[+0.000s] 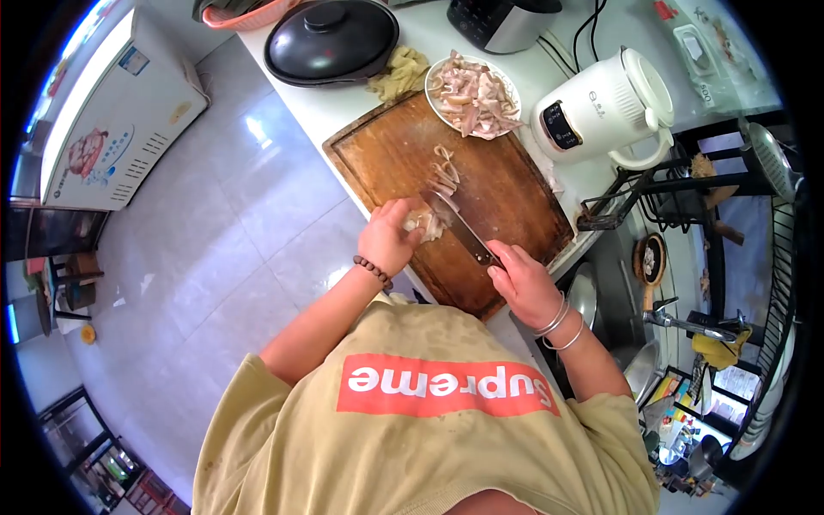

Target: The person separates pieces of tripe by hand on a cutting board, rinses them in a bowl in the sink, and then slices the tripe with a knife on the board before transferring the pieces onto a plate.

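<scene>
My right hand [519,279] grips the handle of a kitchen knife [464,230] whose blade points up and left over the wooden cutting board [506,184]. Beside the blade, my left hand [390,232] has its fingers curled over a pale piece of meat [429,221], pressing it on the board. Several thin cut strips of meat [444,172] lie just beyond the knife's tip. At the board's far edge stands a white plate [432,105] heaped with pale pink meat slices [476,94].
A black lidded pot [330,43] and a yellowish cloth [400,74] are at the back left. To the right stand a white electric appliance with a handle [584,107], a black rack [635,193] and a sink with a faucet [687,322]. A white chest freezer [120,120] is across the floor.
</scene>
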Motion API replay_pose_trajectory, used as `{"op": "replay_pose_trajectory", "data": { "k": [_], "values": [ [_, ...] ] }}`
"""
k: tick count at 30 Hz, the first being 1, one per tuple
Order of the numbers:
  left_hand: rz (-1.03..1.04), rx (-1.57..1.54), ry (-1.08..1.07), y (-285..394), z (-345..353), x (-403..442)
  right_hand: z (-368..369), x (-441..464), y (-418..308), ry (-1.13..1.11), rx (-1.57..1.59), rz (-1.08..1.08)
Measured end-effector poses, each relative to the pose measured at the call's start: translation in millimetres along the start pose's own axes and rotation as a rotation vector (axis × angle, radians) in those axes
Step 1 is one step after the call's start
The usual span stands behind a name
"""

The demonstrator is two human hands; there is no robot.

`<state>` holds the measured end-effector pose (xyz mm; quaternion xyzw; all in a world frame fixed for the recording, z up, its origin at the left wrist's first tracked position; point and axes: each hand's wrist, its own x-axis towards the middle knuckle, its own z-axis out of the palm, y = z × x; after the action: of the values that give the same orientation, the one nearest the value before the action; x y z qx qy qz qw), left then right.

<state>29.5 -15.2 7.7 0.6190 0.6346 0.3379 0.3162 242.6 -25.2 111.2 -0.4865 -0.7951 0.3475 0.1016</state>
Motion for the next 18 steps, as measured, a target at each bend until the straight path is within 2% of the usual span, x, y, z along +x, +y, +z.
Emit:
{"op": "replay_pose_trajectory", "data": {
  "k": [4, 7, 9, 14, 16, 18],
  "values": [
    [0.031, 0.024, -0.028, 1, -2, 3, 3, 2, 12, -0.005, -0.023, -0.023],
    [0.061, 0.045, -0.039, 0, -3, 6, -3, 10, 14, -0.067, 0.079, 0.030],
    [0.035, 0.048, -0.068, 3, -5, 8, -8, 17, 13, -0.194, 0.094, 0.180],
    [-0.036, 0.008, -0.135, 1, -4, 11, -9, 28, 10, -0.208, 0.054, 0.119],
    [0.068, 0.005, -0.068, -4, -2, 11, -6, 31, 13, -0.209, 0.032, 0.085],
    [0.056, 0.008, -0.086, -3, -2, 12, 3, 36, 16, -0.190, -0.046, 0.044]
  ]
}}
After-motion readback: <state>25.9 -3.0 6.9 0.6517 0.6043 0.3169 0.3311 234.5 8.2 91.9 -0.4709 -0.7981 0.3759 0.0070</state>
